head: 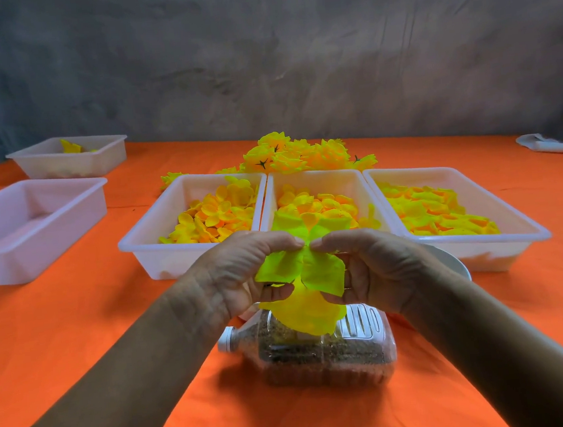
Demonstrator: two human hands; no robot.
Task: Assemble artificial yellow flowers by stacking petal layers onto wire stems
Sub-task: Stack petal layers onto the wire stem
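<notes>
Left hand: my left hand (244, 272) pinches the large yellow-green fabric petal layer (299, 273) between thumb and forefinger at its middle, centre of the frame.
Right hand: my right hand (374, 266) pinches the same layer from the other side, fingertips almost meeting the left ones.
Petal layer: held up in the air, lobes hanging down over the clear plastic bottle lying on its side, filled with dark grainy matter (320, 347), lower centre.
Wire stem: I cannot tell where it is; it may be hidden behind the petals.
Step in hand: I judge I am finding the layer's centre hole to thread it on.
Doing it well: keep both pinches close to the centre so the fabric stays taut, let the lobes hang free, and slide straight, not skewed, so the layers nest.
Supplies: three white plastic trays of yellow-orange petals (205, 217) sit side by side just beyond my hands.
Finished work: a heap of finished yellow flowers (295, 155) lies behind the trays, upper centre.
Table: orange cloth-covered table (78, 336); two more white tubs (33, 216) at upper left.
</notes>
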